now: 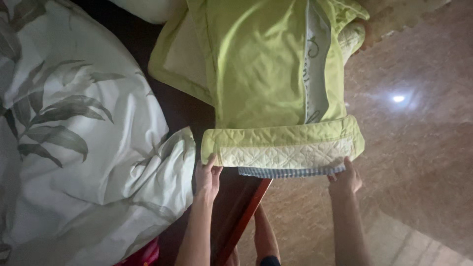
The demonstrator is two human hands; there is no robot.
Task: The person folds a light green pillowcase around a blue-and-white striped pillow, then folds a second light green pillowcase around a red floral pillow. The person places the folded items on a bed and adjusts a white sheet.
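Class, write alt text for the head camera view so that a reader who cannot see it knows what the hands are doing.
Two bare hands, left hand and right hand, grip the near corners of a lime-green quilted pillow cover with a rolled-back cream hem, held out over a glossy brown stone floor. To the left lies a white leaf-print duvet beside a dark red wooden bed edge.

Fingertips of both hands (pixel 207 178) under quilt (pixel 283 148)
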